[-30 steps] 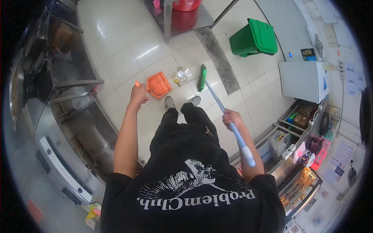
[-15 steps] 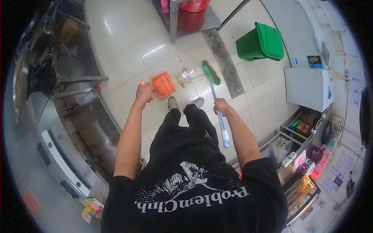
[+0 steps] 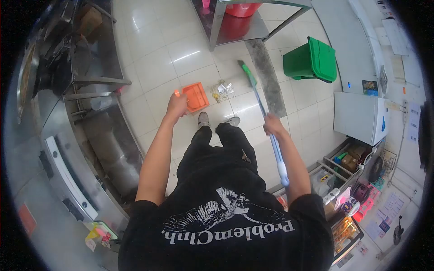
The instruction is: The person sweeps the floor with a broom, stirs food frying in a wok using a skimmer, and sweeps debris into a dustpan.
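My left hand is closed round the handle of an orange dustpan, which is low over or on the tiled floor; contact is unclear. Just right of the dustpan lies a small pile of debris with a crumpled silvery wrapper. My right hand grips the pale blue handle of a broom. The broom's green head is beyond the pile, up and to its right, apart from the debris.
A green lidded bin stands at the upper right, near a white cabinet. A metal table with a red tub is at the top. Steel shelving lines the left. My shoes are below the pile.
The broom head has moved up and away from my feet, and its handle has swung over. The whole view has shifted. Both hands keep their grip.
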A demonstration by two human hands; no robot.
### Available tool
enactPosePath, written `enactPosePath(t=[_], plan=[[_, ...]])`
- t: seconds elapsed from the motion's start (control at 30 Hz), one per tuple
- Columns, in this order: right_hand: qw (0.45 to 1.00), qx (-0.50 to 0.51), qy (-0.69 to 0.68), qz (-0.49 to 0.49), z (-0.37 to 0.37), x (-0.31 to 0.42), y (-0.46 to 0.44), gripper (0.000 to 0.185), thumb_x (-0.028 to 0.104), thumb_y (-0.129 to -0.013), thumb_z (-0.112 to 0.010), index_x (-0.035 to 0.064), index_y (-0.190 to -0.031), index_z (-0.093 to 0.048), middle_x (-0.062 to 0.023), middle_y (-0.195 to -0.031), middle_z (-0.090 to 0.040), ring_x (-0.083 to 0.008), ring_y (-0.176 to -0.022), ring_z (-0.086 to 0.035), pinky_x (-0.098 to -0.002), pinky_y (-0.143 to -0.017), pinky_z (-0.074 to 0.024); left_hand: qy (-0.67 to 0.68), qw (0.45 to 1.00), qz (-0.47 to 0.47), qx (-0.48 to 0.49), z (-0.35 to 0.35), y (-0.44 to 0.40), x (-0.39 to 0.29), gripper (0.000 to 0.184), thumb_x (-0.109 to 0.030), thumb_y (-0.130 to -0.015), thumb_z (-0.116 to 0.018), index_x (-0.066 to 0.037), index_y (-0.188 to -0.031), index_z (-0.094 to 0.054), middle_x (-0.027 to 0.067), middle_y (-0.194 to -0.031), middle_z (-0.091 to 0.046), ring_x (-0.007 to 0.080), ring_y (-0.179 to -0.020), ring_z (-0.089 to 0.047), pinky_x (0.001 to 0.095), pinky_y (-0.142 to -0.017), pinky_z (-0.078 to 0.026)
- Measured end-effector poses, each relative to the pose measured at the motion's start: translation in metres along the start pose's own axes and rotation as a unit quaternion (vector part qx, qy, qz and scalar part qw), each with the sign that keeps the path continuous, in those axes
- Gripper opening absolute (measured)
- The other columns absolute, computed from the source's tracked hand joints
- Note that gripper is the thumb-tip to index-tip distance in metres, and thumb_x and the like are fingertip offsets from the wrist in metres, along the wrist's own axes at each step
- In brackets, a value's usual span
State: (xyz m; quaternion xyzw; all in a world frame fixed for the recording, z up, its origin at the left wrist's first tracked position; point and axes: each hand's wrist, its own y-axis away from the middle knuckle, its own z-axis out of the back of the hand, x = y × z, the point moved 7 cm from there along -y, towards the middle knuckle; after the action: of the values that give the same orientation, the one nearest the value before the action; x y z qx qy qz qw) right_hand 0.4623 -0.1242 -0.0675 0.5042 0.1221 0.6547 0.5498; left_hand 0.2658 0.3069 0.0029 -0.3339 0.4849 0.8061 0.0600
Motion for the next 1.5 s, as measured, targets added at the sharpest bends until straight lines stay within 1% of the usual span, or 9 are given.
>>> enactPosePath(t=[0.3,0.5,0.6,0.9,1.07,1.2,1.33,1.43,1.5], plan=[[0.942,0.125,0.306,0.046,-0.085,0.048,-0.068,0.036,0.008,-0.084,-0.051,-0.0171,-0.109,-0.059,-0.0342,-0.092,-0.069,-0.0416,-0.080,-0.073,-0.0503,-0.066,-0.0589,-0.001,1.000,-0.016,-0.013,-0.001,0.000,0.003,0.027,-0.021,-0.091,-0.052,0.003,-0.101,-0.056,0.0094,-0.071,-0.060,0.0213,-0.048,-0.059,0.0358,-0.044,-0.046],[0.947,0.095,0.298,0.069,-0.118,0.032,0.010,0.041,0.011,-0.090,-0.048,-0.0111,-0.124,-0.054,-0.0310,-0.086,-0.069,-0.0403,-0.068,-0.071,-0.0475,-0.063,-0.0576,-0.011,1.000,-0.024,0.012,-0.007,-0.010,0.005,0.030,-0.021,-0.090,-0.049,0.002,-0.108,-0.057,0.0128,-0.075,-0.063,0.0236,-0.053,-0.063,0.0367,-0.046,-0.047],[0.983,0.126,0.126,-0.038,-0.102,0.047,0.061,0.051,0.010,-0.096,-0.044,-0.0062,-0.144,-0.046,-0.0153,-0.066,-0.060,-0.0254,-0.045,-0.058,-0.0403,-0.044,-0.0500,-0.008,0.999,-0.034,0.017,-0.009,-0.008,0.005,0.034,-0.021,-0.090,-0.047,0.002,-0.113,-0.057,0.0142,-0.076,-0.064,0.0240,-0.053,-0.063,0.0371,-0.046,-0.047],[0.991,0.040,0.017,-0.126,-0.019,0.015,0.124,0.063,0.015,-0.099,-0.044,-0.0051,-0.156,-0.027,-0.0096,-0.063,-0.055,-0.0213,-0.046,-0.056,-0.0382,-0.043,-0.0509,-0.053,0.997,-0.035,0.036,-0.013,0.001,0.004,0.038,-0.026,-0.092,-0.051,0.003,-0.116,-0.055,0.0139,-0.084,-0.066,0.0222,-0.057,-0.062,0.0358,-0.053,-0.052],[0.989,0.055,-0.050,-0.125,-0.050,-0.031,0.070,0.026,0.004,-0.093,-0.045,-0.0082,-0.115,-0.052,-0.0114,-0.063,-0.054,-0.0221,-0.048,-0.058,-0.0402,-0.041,-0.0466,-0.092,0.994,-0.047,0.040,-0.030,0.015,-0.019,0.050,-0.026,-0.090,-0.048,0.007,-0.127,-0.054,0.0250,-0.097,-0.071,0.0313,-0.067,-0.072,0.0413,-0.068,-0.058],[0.990,0.134,0.028,-0.035,-0.110,-0.042,0.043,0.026,0.005,-0.095,-0.045,-0.0065,-0.117,-0.051,-0.0095,-0.064,-0.052,-0.0189,-0.047,-0.055,-0.0377,-0.039,-0.0431,-0.149,0.985,-0.089,0.008,-0.044,-0.029,0.006,0.053,-0.027,-0.089,-0.048,0.005,-0.131,-0.054,0.0263,-0.106,-0.071,0.0366,-0.078,-0.074,0.0446,-0.076,-0.058],[0.937,0.126,-0.267,-0.188,-0.132,0.029,0.080,0.023,0.009,-0.098,-0.046,0.0029,-0.119,-0.050,-0.0055,-0.064,-0.047,-0.0133,-0.044,-0.045,-0.0305,-0.036,-0.0382,-0.146,0.983,-0.105,0.031,-0.049,-0.027,-0.008,0.053,-0.028,-0.089,-0.049,0.003,-0.131,-0.056,0.0251,-0.115,-0.069,0.0374,-0.095,-0.073,0.0438,-0.083,-0.058],[0.901,0.161,-0.337,-0.221,-0.150,0.042,0.077,0.023,0.011,-0.099,-0.046,0.0080,-0.121,-0.051,-0.0035,-0.065,-0.044,-0.0107,-0.044,-0.040,-0.0263,-0.036,-0.0364,-0.117,0.985,-0.113,0.050,-0.051,-0.021,-0.017,0.044,-0.031,-0.092,-0.054,0.006,-0.115,-0.057,0.0175,-0.089,-0.069,0.0261,-0.060,-0.067,0.0392,-0.054,-0.052],[0.882,0.189,-0.365,-0.230,-0.156,0.054,0.081,0.024,0.012,-0.100,-0.046,0.0098,-0.123,-0.051,-0.0030,-0.065,-0.043,-0.0099,-0.044,-0.039,-0.0249,-0.036,-0.0361,-0.126,0.985,-0.112,0.028,-0.052,-0.024,-0.015,0.043,-0.032,-0.092,-0.054,0.005,-0.113,-0.058,0.0170,-0.089,-0.068,0.0260,-0.060,-0.067,0.0389,-0.054,-0.052]])
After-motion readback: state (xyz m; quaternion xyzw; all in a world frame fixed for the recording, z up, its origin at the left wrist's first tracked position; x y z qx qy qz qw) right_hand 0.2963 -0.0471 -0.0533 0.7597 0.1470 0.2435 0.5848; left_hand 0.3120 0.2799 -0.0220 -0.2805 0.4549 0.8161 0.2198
